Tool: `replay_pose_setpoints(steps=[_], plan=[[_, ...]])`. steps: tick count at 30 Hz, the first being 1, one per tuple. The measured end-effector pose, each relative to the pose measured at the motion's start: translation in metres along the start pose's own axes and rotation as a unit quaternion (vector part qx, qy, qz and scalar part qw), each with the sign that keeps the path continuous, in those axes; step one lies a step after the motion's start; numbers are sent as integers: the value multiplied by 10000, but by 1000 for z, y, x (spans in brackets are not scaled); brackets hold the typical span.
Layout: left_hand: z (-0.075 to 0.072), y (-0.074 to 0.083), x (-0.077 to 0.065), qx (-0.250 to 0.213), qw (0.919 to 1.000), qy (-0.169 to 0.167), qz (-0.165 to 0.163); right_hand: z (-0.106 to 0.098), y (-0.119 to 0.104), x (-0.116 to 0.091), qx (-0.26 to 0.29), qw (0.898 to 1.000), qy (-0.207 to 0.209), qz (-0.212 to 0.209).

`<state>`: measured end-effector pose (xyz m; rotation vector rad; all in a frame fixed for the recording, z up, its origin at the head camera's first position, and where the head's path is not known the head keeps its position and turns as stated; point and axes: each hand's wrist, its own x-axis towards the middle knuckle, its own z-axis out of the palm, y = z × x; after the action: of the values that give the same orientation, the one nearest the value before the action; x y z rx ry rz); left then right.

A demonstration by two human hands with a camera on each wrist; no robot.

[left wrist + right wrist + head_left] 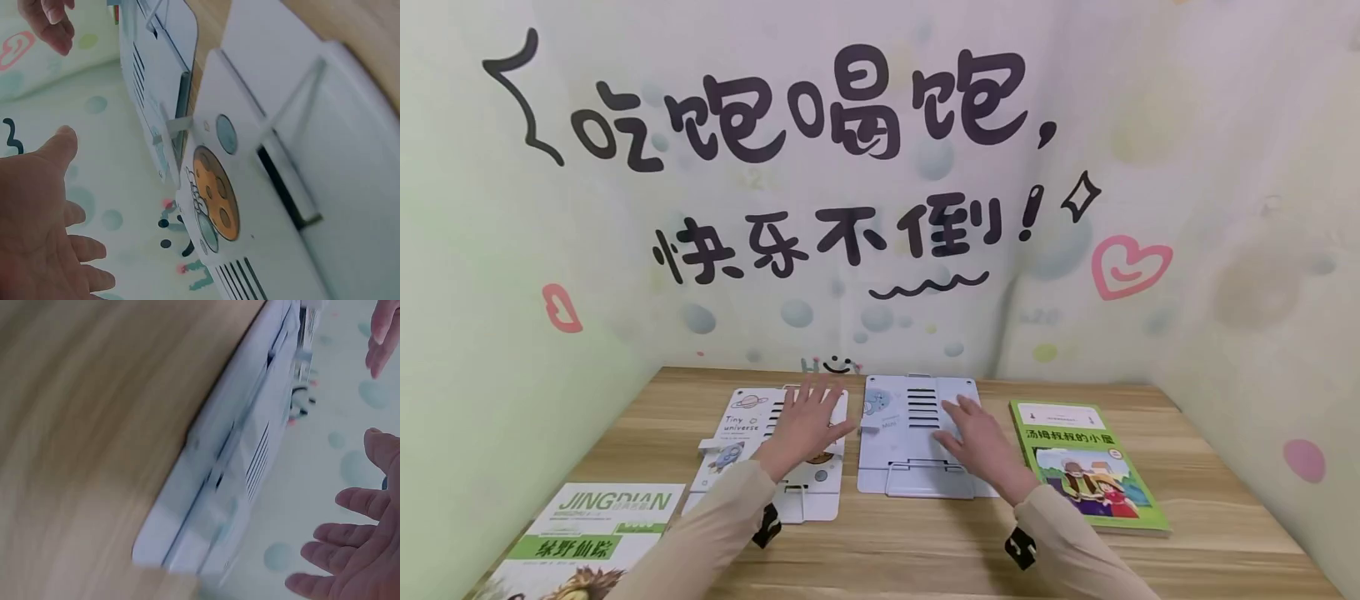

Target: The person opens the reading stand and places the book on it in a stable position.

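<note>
Two white book stands with slots and wire page holders lean back side by side on the table. The left book stand [741, 408] carries printed planets and a rocket; the right book stand [883, 454] has a pale blue drawing. My left hand [805, 425] is over the left stand, fingers spread and holding nothing; the left wrist view shows its palm [31, 212] apart from the panel. My right hand [985, 442] is by the right stand's right side. Its fingers [350, 534] are spread and hold nothing, apart from the panel in the right wrist view.
A green-and-white book [576, 521] lies at the front left of the wooden table [925, 550]. Another green book [1086, 467] with a cartoon cover lies right of the stands. Behind the table rises a printed cloth wall [820, 325].
</note>
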<state>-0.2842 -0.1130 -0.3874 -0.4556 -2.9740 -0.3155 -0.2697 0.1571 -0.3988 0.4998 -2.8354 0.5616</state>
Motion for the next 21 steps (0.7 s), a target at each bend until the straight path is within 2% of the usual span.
replay_pose_setpoints(steps=[3,7,13,16,19,21], plan=[[-2,-11,-10,-177,9998,-92,-22,10,-14,-1,495,9982,22,-330],[-8,-29,-30,-404,9990,-193,-21,23,-37,-2,903,9929,-225,-746],[-18,-68,-68,-802,9958,-358,-260,45,-73,-3,1746,9740,-776,-1214],[-21,-89,-83,-990,9928,-458,-499,58,-88,-2,2119,9647,-922,-1265],[-22,-105,-95,-1243,9878,-585,-732,69,-101,-2,2218,9624,-1040,-1176],[-21,-113,-102,-1492,9838,-635,-765,74,-110,-1,2229,9620,-1114,-1120]])
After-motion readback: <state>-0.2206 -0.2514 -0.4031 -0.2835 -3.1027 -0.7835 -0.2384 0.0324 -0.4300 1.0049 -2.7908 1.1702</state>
